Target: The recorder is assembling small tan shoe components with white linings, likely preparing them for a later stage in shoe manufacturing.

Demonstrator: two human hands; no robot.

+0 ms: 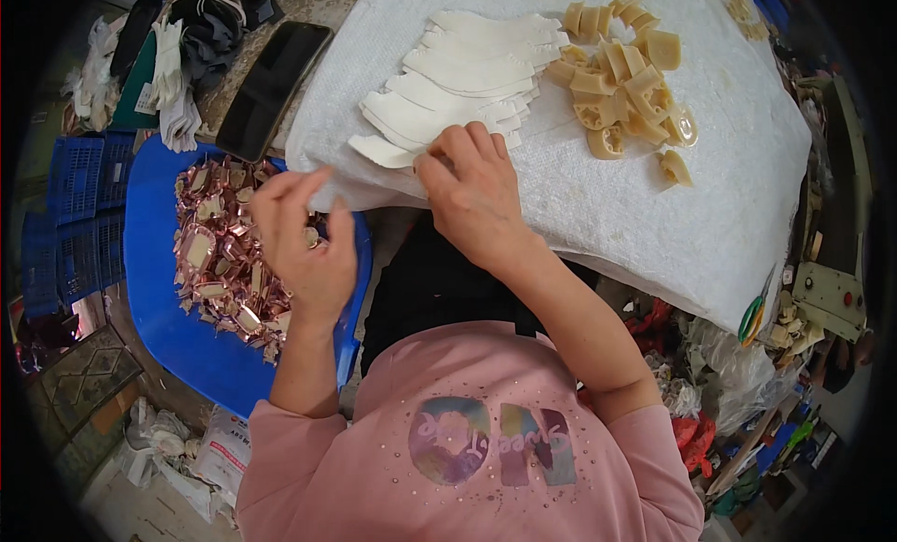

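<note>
My left hand (308, 243) is raised over the blue bin, its fingers apart and slightly blurred; I see nothing in it. The bin holds a heap of shiny pink metallic pieces (210, 252) with pale cream faces. Curled closed, my right hand (472, 192) is at the near edge of the white-covered worktop, its fingertips on the end of a white curved strip (378, 152). Beyond it a fanned stack of similar white strips (467, 75) with notched edges lies flat. The undersides of the right fingertips are hidden.
The blue bin (149, 318) stands to the left, against the white woven cover (691, 224). Tan hollow plastic parts (617, 84) lie piled at the far right of the strips. A black phone (271, 89) and gloves (173, 75) are at the far left. Plastic bags (738, 374) clutter the right side.
</note>
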